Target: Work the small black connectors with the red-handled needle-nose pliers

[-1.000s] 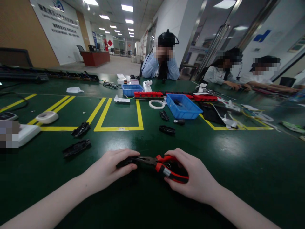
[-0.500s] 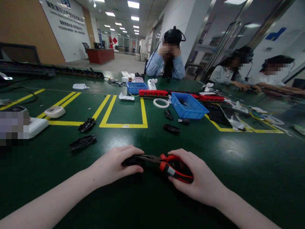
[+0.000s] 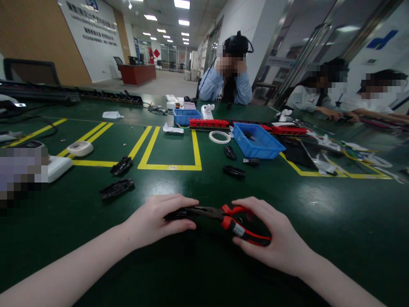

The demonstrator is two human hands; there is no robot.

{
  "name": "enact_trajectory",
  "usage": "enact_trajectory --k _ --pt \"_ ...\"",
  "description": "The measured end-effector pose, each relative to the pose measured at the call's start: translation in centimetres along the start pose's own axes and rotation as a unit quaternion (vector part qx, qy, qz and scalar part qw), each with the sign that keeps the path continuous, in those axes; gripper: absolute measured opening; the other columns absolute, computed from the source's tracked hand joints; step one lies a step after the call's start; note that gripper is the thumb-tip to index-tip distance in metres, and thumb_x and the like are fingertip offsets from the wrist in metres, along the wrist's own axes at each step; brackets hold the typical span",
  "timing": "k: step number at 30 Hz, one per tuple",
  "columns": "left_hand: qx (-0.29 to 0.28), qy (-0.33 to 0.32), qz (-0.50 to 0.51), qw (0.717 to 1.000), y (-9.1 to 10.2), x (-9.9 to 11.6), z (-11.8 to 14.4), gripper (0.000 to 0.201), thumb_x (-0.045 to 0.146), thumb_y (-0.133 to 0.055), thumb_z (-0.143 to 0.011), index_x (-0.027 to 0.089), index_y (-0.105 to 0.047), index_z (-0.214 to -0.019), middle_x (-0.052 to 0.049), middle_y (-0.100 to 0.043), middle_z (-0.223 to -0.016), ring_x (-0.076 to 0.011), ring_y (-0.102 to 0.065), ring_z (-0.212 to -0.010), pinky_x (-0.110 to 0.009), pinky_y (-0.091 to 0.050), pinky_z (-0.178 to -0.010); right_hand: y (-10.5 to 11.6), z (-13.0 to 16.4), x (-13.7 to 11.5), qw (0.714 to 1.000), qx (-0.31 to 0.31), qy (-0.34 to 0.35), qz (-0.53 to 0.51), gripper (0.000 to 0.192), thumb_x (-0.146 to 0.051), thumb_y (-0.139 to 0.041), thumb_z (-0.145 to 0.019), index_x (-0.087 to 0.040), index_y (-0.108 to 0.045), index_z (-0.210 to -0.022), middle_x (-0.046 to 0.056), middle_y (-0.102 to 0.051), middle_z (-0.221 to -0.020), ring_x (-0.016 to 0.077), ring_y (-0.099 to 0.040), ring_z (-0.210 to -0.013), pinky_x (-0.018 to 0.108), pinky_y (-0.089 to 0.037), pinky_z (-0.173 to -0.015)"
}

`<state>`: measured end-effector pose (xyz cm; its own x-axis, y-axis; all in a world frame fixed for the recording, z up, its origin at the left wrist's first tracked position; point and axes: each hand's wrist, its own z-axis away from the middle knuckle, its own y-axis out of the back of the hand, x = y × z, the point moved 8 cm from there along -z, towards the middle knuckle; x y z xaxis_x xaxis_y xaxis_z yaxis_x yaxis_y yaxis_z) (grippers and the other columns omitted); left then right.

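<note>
Both hands have drifted slightly to the right across the green table [image 3: 335, 221] compared with a second ago, and the plier handles now spread a little wider in the right palm; otherwise the pose is the same. At six o'clock on the table, close to the person's edge, the left hand [image 3: 156, 219] lies closed over a small black plastic part [image 3: 175, 214], thumb beneath and fingers on top, pinning it to the surface. The right hand [image 3: 275, 238] wraps the red-and-black handles of the needle-nose pliers [image 3: 230, 217], gripping them with the fingers curled over the upper handle and the palm under the lower one. The dark nose of the pliers points toward nine o'clock and reaches the black part just under the left fingertips; whether the tips actually bite it I cannot tell.

Farther out, at about ten o'clock, two black housings [image 3: 116, 188] lie near a yellow floor-tape rectangle [image 3: 172, 167]. Toward one o'clock sits a blue bin [image 3: 258, 147], with three small black pieces [image 3: 234, 171] just beside it and a white ring [image 3: 220, 137] next to it. A red strip [image 3: 209, 123] lies behind. A person in a light blue shirt [image 3: 223, 85] sits across at twelve o'clock, and two others sit at two o'clock.
</note>
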<state>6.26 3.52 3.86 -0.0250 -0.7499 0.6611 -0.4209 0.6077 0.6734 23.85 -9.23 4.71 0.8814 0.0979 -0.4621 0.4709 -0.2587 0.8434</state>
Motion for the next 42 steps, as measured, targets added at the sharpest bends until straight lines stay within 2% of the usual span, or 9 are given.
enact_trajectory --k 4,10,14,18,29,37,40,41,42 --pt "0.007 -0.020 -0.016 1.000 0.0 0.3 0.1 0.035 0.042 -0.056 -0.098 0.021 -0.060 -0.126 -0.006 -0.072 -0.106 -0.0181 -0.070 -0.092 -0.027 -0.055 -0.077 -0.2 -0.1 0.2 0.999 -0.014 -0.026 -0.034 0.051 -0.034 -0.072 -0.074 -0.025 -0.059 -0.123 0.007 -0.069 -0.114 0.0249 -0.067 -0.098 0.040 -0.056 -0.085" --pt "-0.001 -0.067 -0.053 0.996 -0.3 0.9 0.4 0.037 0.044 -0.052 -0.100 0.020 -0.057 -0.128 -0.007 -0.071 -0.107 -0.0179 -0.069 -0.090 -0.025 -0.053 -0.073 -0.9 -0.4 0.5 0.990 -0.066 -0.077 -0.103 0.047 -0.032 -0.072 -0.072 -0.024 -0.062 -0.117 0.006 -0.069 -0.109 0.0227 -0.067 -0.092 0.036 -0.056 -0.081" --pt "0.003 -0.060 -0.042 0.997 -0.2 0.8 0.4 0.037 0.043 -0.050 -0.102 0.020 -0.056 -0.131 -0.007 -0.070 -0.107 -0.0177 -0.069 -0.090 -0.025 -0.053 -0.074 -0.8 -0.6 0.3 0.987 -0.071 -0.079 -0.124 0.046 -0.029 -0.072 -0.072 -0.024 -0.062 -0.117 0.005 -0.070 -0.109 0.0225 -0.068 -0.093 0.036 -0.056 -0.083" --pt "0.007 -0.044 -0.022 0.999 -0.1 0.6 0.3 0.037 0.042 -0.050 -0.101 0.021 -0.057 -0.131 -0.007 -0.071 -0.105 -0.0175 -0.068 -0.088 -0.026 -0.054 -0.075 -0.4 -0.5 0.2 0.993 -0.038 -0.053 -0.100 0.049 -0.029 -0.072 -0.072 -0.024 -0.061 -0.120 0.006 -0.069 -0.112 0.0230 -0.068 -0.095 0.037 -0.056 -0.084" --pt "0.014 -0.062 0.004 0.998 0.1 0.8 0.3 0.038 0.044 -0.051 -0.101 0.021 -0.057 -0.131 -0.007 -0.070 -0.108 -0.0166 -0.069 -0.091 -0.024 -0.054 -0.075 0.5 0.2 -0.5 0.997 0.038 0.061 0.025 0.058 -0.031 -0.071 -0.077 -0.027 -0.051 -0.131 0.008 -0.067 -0.118 0.0262 -0.065 -0.103 0.042 -0.055 -0.087" --pt "0.024 -0.054 0.015 0.998 0.4 0.8 0.1 0.038 0.042 -0.058 -0.098 0.019 -0.059 -0.129 -0.008 -0.069 -0.110 -0.0175 -0.068 -0.095 -0.025 -0.055 -0.079 1.1 0.2 -1.1 0.994 0.067 0.057 0.061 0.052 -0.034 -0.068 -0.080 -0.030 -0.050 -0.128 0.008 -0.067 -0.114 0.0286 -0.065 -0.104 0.047 -0.053 -0.088" --pt "0.040 -0.069 0.024 0.997 0.6 1.0 -0.1 0.042 0.041 -0.064 -0.094 0.016 -0.061 -0.128 -0.009 -0.069 -0.111 -0.0179 -0.068 -0.096 -0.025 -0.055 -0.081 0.8 0.6 -0.1 0.994 0.063 0.068 0.059 0.052 -0.038 -0.069 -0.078 -0.036 -0.052 -0.128 0.008 -0.069 -0.111 0.0305 -0.068 -0.097 0.048 -0.056 -0.079" --pt "0.042 -0.081 0.028 0.995 0.7 1.0 -0.2 0.043 0.040 -0.067 -0.092 0.015 -0.062 -0.127 -0.010 -0.069 -0.111 -0.0181 -0.068 -0.098 -0.024 -0.055 -0.083 0.3 0.6 0.8 0.996 0.046 0.048 0.059 0.053 -0.037 -0.070 -0.078 -0.038 -0.053 -0.128 0.009 -0.069 -0.113 0.0306 -0.069 -0.097 0.047 -0.056 -0.078" --pt "0.041 -0.091 0.029 0.995 0.6 0.9 -0.3 0.043 0.039 -0.069 -0.090 0.014 -0.063 -0.125 -0.010 -0.068 -0.112 -0.0181 -0.068 -0.099 -0.024 -0.055 -0.084 0.5 0.7 1.5 0.995 0.071 0.041 0.057 0.051 -0.039 -0.072 -0.076 -0.040 -0.057 -0.125 0.010 -0.071 -0.109 0.0305 -0.070 -0.091 0.047 -0.056 -0.074"
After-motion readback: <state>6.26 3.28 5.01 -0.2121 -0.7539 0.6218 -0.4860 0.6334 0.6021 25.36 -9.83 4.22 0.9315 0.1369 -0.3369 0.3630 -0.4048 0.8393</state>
